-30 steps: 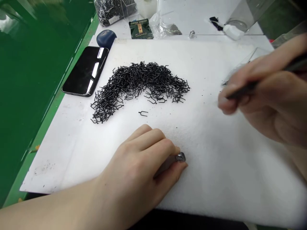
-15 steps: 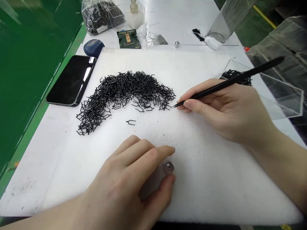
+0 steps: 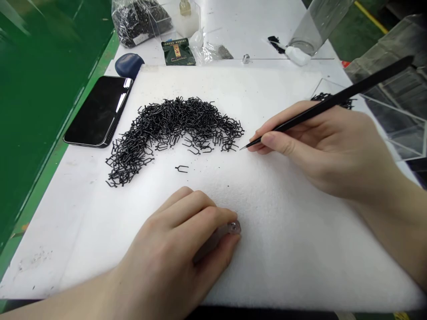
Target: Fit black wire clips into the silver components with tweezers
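Between thumb and index finger, my left hand (image 3: pixel 187 240) pinches a small clear block with a dark hole in its face (image 3: pixel 234 227), low on the white foam sheet (image 3: pixel 283 249). My right hand (image 3: pixel 327 151) is closed around black tweezers (image 3: pixel 320 104), whose fine tips point down-left, just beside the right end of the pile. Nothing shows between those tips. The pile of small black fork-shaped pieces (image 3: pixel 180 118) arcs across the foam. One single fork-shaped piece (image 3: pixel 182 169) lies apart, in front of the pile.
A phone (image 3: pixel 100 111) and a dark blue rounded object (image 3: pixel 128 65) lie at the left. Behind the foam are a bag of black pieces (image 3: pixel 140 22), a green packet (image 3: pixel 178 52) and a small metal nut-like part (image 3: pixel 246 58). A clear tray (image 3: pixel 396 124) and glass jar (image 3: pixel 320 26) stand right.
My left thumb and index finger have closed on the small clear block. My right hand has shifted slightly right and up with the tweezers, whose tips have moved off the pile's edge.
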`<state>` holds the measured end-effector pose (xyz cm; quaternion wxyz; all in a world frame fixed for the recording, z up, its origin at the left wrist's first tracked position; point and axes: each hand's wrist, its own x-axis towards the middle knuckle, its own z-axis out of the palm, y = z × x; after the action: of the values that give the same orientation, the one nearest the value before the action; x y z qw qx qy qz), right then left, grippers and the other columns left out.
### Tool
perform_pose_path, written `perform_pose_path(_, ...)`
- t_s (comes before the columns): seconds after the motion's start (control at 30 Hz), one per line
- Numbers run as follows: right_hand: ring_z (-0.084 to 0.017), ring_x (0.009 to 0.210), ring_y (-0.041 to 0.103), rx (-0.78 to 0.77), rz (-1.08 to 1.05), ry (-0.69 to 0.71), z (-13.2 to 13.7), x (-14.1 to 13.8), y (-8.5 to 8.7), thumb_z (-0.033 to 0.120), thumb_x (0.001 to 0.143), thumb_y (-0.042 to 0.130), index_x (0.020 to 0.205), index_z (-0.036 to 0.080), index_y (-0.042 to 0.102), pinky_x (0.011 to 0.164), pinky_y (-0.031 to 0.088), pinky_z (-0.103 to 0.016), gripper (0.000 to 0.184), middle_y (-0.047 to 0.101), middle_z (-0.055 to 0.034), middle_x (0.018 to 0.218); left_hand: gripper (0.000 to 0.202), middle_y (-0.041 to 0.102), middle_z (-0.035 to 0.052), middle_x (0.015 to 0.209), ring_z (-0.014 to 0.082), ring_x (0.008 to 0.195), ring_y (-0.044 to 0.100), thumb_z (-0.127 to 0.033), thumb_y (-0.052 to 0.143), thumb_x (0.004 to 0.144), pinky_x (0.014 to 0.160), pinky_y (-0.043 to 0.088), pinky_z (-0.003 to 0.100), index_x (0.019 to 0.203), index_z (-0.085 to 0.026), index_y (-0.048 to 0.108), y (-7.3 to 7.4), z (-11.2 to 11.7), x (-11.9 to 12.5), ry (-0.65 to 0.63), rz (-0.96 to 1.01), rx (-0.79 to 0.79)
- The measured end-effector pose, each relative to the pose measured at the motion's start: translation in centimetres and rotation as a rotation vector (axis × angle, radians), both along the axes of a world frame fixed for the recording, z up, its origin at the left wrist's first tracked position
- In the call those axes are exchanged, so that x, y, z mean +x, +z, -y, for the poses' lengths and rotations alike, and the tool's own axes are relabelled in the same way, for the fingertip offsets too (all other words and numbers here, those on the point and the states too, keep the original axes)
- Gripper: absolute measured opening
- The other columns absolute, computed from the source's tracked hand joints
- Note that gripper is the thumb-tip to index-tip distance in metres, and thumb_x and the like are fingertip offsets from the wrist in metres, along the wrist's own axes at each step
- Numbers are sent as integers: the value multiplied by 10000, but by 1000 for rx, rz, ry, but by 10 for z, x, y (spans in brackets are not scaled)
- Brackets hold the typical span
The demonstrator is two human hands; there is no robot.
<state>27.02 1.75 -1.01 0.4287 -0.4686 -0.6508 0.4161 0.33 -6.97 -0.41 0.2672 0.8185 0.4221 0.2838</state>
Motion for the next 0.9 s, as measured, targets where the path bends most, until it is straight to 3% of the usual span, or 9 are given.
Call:
perform_pose_path(0.2,-237,876,899,6,31,-97,-2,1,9,278,1040,972,927,307,878,846,776,-397,150,906,-11,926,165,763,4,896,165,835,741,-104,717,1119,771,646,273,1089,-208,841,-1,0,2,0,-27,0)
perform_pose_path(0.33,-256,958,903,30,3,-93,4,3,16,295,1057,957,966,320,885,941,766,-423,118,898,-2,988,139,749,4,902,167,841,734,-128,733,1125,771,637,277,1071,-211,830,-3,3,0,19,-5,30)
perform_pose_path(0.47,-237,1028,900,-15,-33,104,13,8,22,327,1081,941,1030,351,917,997,751,-384,61,910,8,1066,120,778,10,953,168,904,760,-122,753,1139,830,649,272,1109,-199,839,-2,4,-3,-8,-35,7)
perform_pose_path(0.63,-216,960,919,-234,-79,499,17,3,22,256,1043,944,1015,338,891,869,762,-294,102,927,6,998,111,762,6,948,160,877,720,-134,772,1143,826,631,272,1049,-175,815,-4,3,0,-5,-35,18)
perform_pose_path(0.73,-219,940,919,-313,-96,572,15,-1,19,244,1030,942,1005,326,894,845,762,-284,99,924,-3,978,128,749,5,936,157,856,698,-114,754,1152,807,612,269,1048,-155,814,-6,2,1,-8,-43,29)
perform_pose_path(0.9,-214,961,916,-303,-66,588,13,1,16,206,1007,951,1038,344,918,858,757,-268,146,923,-4,1017,148,720,1,921,161,876,687,-124,752,1163,829,600,270,1027,-145,808,-3,2,2,-10,-46,40)
